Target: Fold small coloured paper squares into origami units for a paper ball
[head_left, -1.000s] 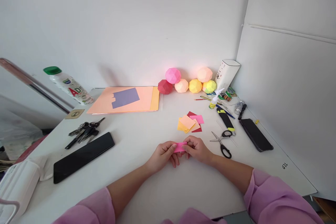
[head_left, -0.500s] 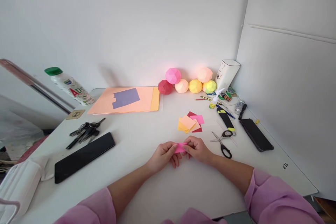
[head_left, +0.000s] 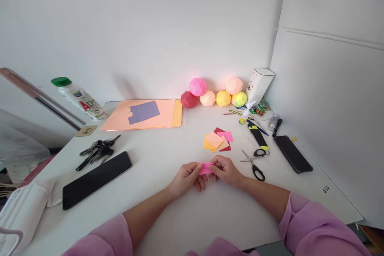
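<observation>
A small piece of pink paper (head_left: 205, 169) is stretched between my two hands, just above the white table. My left hand (head_left: 189, 175) pinches its left end between thumb and fingers. At the other end, my right hand (head_left: 224, 171) grips it the same way. Fingertips cover both ends of the piece. Just beyond my hands lies a loose pile of small paper rectangles (head_left: 215, 140) in peach, yellow, pink and dark red. Scissors (head_left: 254, 162) with black handles rest partly spread to the right of my right hand.
Faceted paper balls (head_left: 198, 87) stand against the wall. Peach sheets (head_left: 112, 118) bear a purple piece (head_left: 144, 113). Right: a glue bottle (head_left: 244, 117), a utility knife (head_left: 258, 136) and a phone (head_left: 292, 154). Left: keys (head_left: 100, 150), a black phone (head_left: 96, 180) and a white bottle (head_left: 82, 98).
</observation>
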`<state>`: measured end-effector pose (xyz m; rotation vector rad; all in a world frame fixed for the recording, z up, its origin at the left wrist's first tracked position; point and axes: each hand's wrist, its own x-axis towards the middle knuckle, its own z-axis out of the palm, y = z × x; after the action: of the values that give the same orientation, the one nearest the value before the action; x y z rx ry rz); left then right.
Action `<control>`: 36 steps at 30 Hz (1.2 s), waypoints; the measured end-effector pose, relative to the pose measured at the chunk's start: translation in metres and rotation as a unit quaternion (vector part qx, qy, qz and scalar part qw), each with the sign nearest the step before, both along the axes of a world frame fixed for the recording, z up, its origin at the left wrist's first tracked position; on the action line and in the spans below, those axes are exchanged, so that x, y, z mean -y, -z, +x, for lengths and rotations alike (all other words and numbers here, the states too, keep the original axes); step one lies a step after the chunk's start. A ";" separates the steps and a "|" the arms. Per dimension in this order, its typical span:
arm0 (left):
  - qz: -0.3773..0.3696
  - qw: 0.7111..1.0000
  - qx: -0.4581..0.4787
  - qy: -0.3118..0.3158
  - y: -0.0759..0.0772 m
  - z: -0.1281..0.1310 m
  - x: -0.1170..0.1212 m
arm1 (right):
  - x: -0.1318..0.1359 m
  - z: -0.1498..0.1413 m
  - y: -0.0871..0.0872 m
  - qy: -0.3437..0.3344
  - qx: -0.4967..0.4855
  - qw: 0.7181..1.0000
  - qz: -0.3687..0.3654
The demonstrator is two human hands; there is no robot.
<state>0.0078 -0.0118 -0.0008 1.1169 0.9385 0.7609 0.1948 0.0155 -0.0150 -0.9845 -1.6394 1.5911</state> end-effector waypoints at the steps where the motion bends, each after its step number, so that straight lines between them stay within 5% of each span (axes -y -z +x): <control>1: -0.001 1.000 0.000 -0.001 0.000 0.000 0.000 | 0.000 0.000 -0.001 0.000 -0.001 1.000 -0.001; 36: -0.017 0.998 -0.057 0.034 0.005 0.004 -0.005 | 0.000 -0.002 0.001 0.013 0.004 1.000 0.013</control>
<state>0.0121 -0.0070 -0.0057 1.1659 1.0004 0.6290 0.1927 0.0154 -0.0158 -0.9970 -1.6410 1.5472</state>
